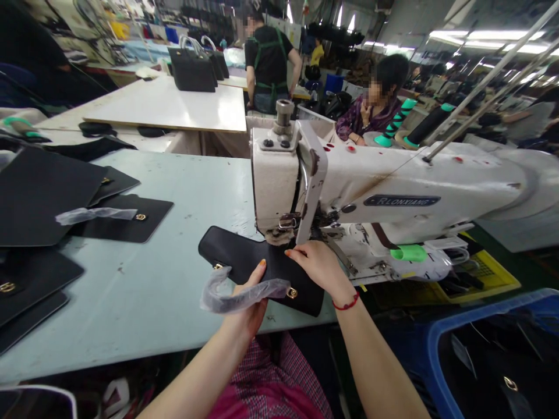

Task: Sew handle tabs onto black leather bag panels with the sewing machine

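Observation:
A black bag panel [238,247] lies under the head of a white sewing machine [393,180]. A plastic-wrapped handle [244,297] is fixed to it by gold rings. My left hand [253,297] grips the panel's near edge, thumb on top and fingers underneath, with the wrapped handle looping across it. My right hand [321,265] pinches the panel close to the needle area, its thumb and index finger together on the black surface. The machine head hides the needle and presser foot.
More black panels [39,192] with gold fittings lie on the table's left. A blue bin [441,331] with black pieces stands at lower right. Thread cones [399,119] stand behind the machine. Finished black handbags [192,70] sit on a white board [209,110]; two people are beyond.

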